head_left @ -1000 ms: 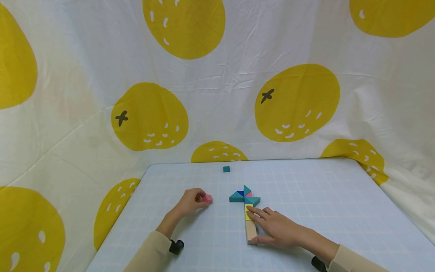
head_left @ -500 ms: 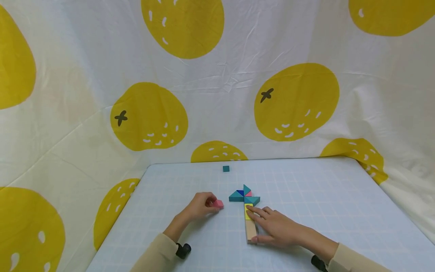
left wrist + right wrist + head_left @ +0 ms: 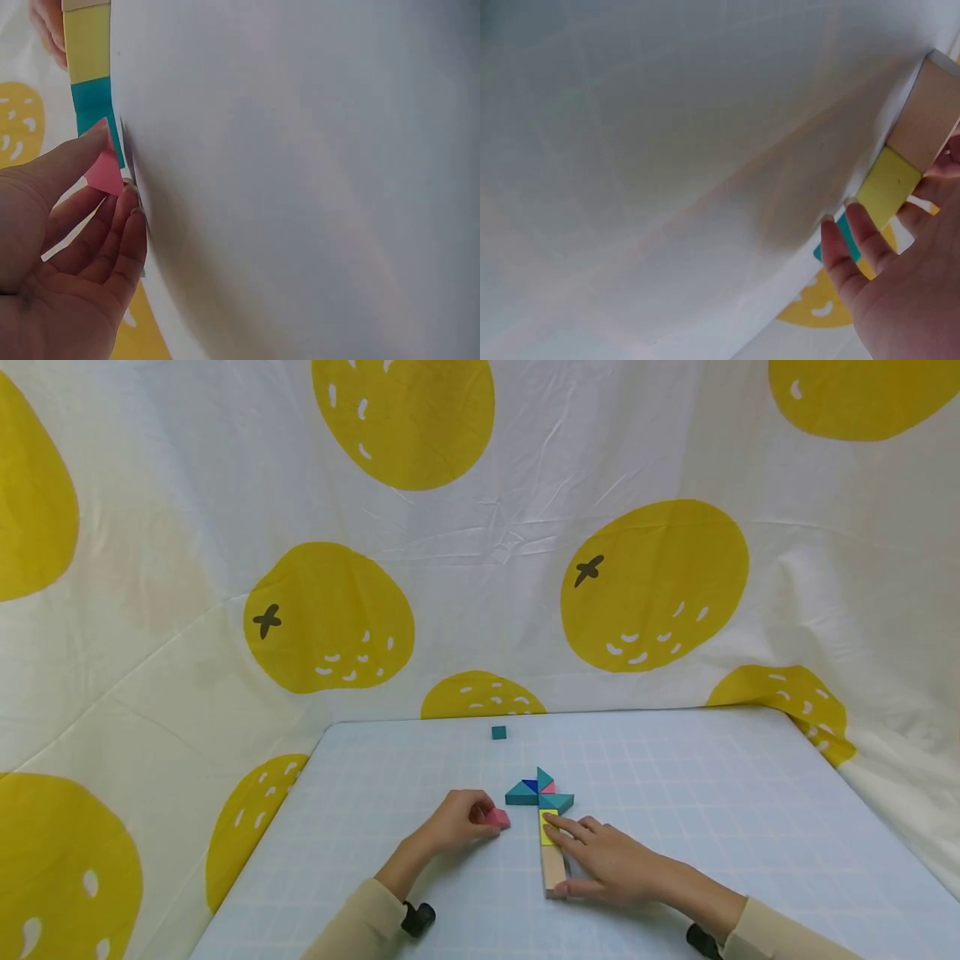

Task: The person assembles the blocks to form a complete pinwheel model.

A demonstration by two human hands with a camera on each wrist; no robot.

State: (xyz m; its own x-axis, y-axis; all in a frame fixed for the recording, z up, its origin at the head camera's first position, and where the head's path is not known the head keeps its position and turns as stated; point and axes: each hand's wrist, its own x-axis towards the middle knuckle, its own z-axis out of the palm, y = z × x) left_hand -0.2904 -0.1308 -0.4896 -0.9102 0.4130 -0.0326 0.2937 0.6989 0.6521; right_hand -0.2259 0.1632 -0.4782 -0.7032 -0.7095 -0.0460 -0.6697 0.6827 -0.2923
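My left hand pinches a small pink block between thumb and fingertips, low over the table and left of a flat figure of blocks. In the left wrist view the pink block shows slanted edges. My right hand lies along the figure's stem with fingers extended. Its fingertips touch the yellow block, and the thumb meets the near end of the plain wooden block. Above the stem, teal triangular blocks fan out around a blue triangle and a pink triangle.
A teal square block lies alone near the back edge of the table. The pale checked tabletop extends to both sides of the figure. Behind it hangs a white cloth printed with big yellow fruit.
My left hand has carried the pink block rightward and slightly nearer, closer to the figure's stem. The right hand and the laid blocks stay where they were.
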